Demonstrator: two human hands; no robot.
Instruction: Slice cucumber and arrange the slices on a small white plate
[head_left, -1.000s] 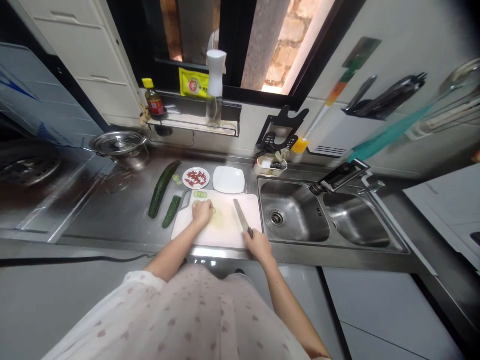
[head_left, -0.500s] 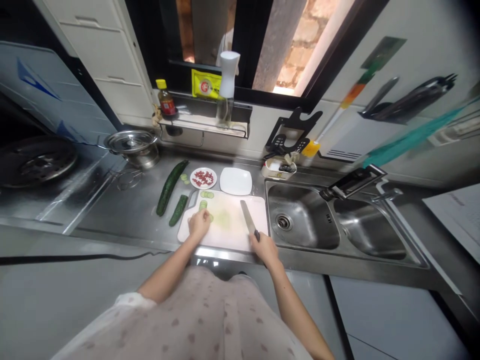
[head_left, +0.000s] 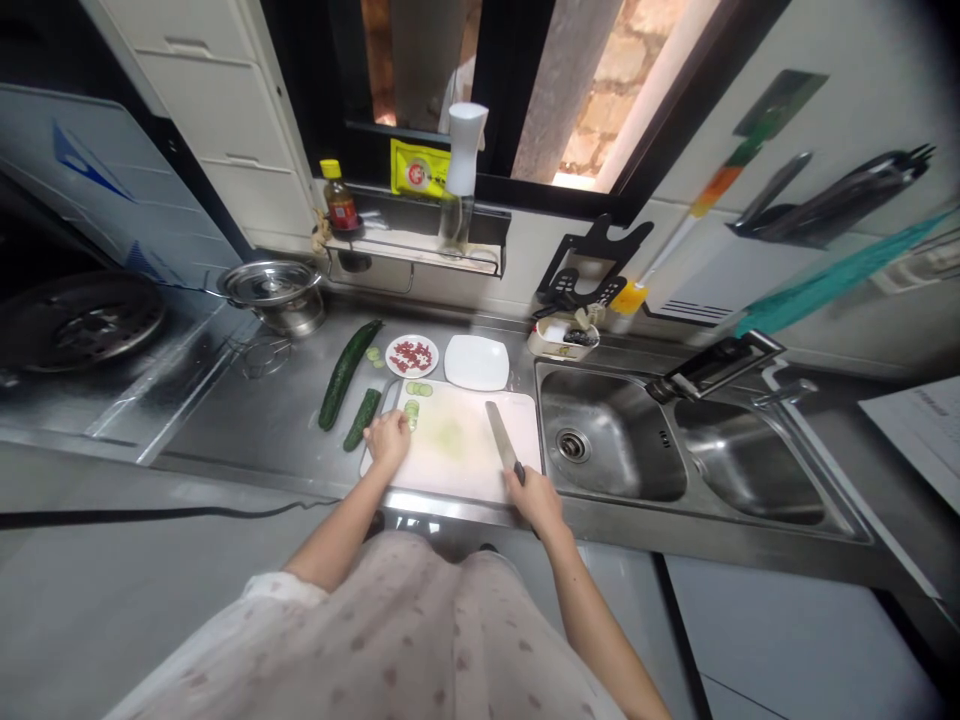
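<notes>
A kitchen knife (head_left: 501,432) is gripped by its black handle in my right hand (head_left: 535,497), its blade lying over the right part of the white cutting board (head_left: 465,475). My left hand (head_left: 388,442) is over the board's left edge, fingers apart and holding nothing I can see. Just right of its fingers lies a short row of cucumber slices (head_left: 412,410), with another row of slices (head_left: 419,389) behind. Close on the hand's left is a cut cucumber piece (head_left: 363,419); whether the fingertips touch it I cannot tell. A longer cucumber (head_left: 349,375) lies farther left.
Behind the board stand a round plate of chopped reddish pieces (head_left: 412,356) and a white square plate (head_left: 476,362). Loose slices (head_left: 374,356) lie beside them. At right is a double sink (head_left: 607,430); at back left, a lidded steel pot (head_left: 281,300).
My left hand has moved left from the short row of slices toward the cut cucumber piece, and its fingers have spread. My right hand keeps the knife in nearly the same place.
</notes>
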